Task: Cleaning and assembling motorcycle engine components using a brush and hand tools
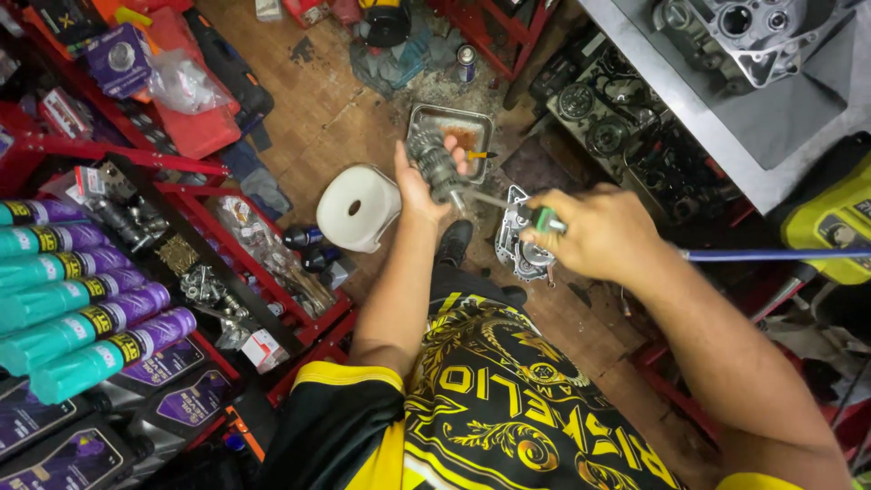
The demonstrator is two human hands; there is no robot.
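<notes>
Over a worn wooden floor (327, 118), stained dark around a shallow metal tray (451, 127) with rusty residue in it, the person stood in a cramped workshop. The left hand (419, 186) was closed around a greasy stack of gears on a shaft (435, 163), held upright just above the tray. The right hand (594, 231) was wrapped around a green-handled air blow gun (542, 219), its thin nozzle aimed at the gear stack's lower end; a blue hose (771, 255) ran off to the right from that hand. Below the hands lay a grey engine cover (519, 243) beside a black shoe (454, 240), and a white paper roll (357, 207) sat near the left wrist. Red metal shelving (200, 195) filled the left side, with clear bags of small parts on it. At the far left, teal-and-purple spray cans (82, 313) lay in a row, each with a yellow-and-black band; purple-labelled dark bottles (172, 367) stood below them. A grey bench (726, 136) at upper right carried a cast engine casing (762, 32), with a yellow machine (830, 222) beside it.
</notes>
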